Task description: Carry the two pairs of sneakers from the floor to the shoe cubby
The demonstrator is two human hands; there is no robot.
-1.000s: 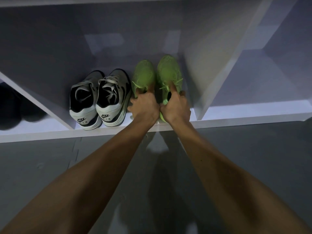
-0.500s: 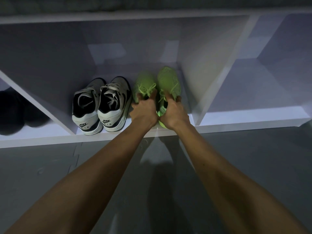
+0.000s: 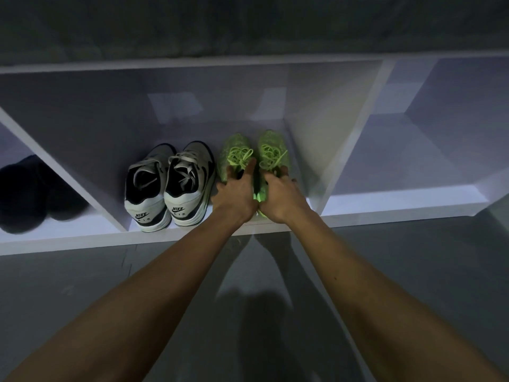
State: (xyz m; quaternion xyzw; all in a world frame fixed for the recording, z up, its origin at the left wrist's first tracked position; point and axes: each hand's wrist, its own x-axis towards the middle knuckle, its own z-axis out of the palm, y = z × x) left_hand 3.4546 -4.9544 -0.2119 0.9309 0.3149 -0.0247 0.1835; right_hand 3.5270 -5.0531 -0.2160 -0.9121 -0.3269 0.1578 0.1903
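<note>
A pair of grey, white and black sneakers (image 3: 169, 186) stands heels-out in the middle compartment of the white shoe cubby (image 3: 192, 235). To their right in the same compartment sits a pair of bright green sneakers (image 3: 254, 153), toes pointing inward. My left hand (image 3: 237, 195) grips the heel opening of the left green sneaker. My right hand (image 3: 281, 198) grips the heel opening of the right green sneaker. Both hands hide the green heels.
Dark shoes (image 3: 30, 194) lie in the left compartment. A slanted white divider (image 3: 355, 133) separates the middle compartment from the right one (image 3: 413, 161). Grey floor (image 3: 82, 285) lies in front of the cubby, with my arms' shadows on it.
The view has tilted up, so the cubby sits lower in frame. My hands have slid back a little on the green sneakers, and the laces now show.
</note>
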